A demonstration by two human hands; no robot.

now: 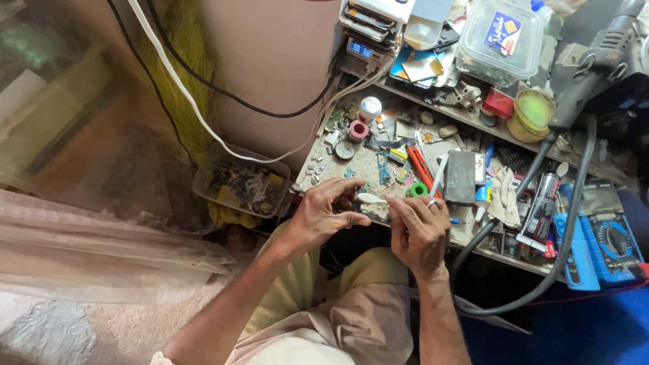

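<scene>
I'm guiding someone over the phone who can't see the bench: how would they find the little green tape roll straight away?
Start at the cluttered workbench in front of the seated person and find the right hand at its near edge. Just beyond that hand's fingertips lies the small green tape roll, beside a white-handled tool and a dark grey block. It is the only bright green ring there; the pink roll sits further back.

Both my forearms reach up from my lap to the workbench edge [405,226]. My left hand [323,213] is curled, fingers bent inward over that edge. My right hand [419,230] sits just beside it, knuckles up, fingers pinched forward.
</scene>
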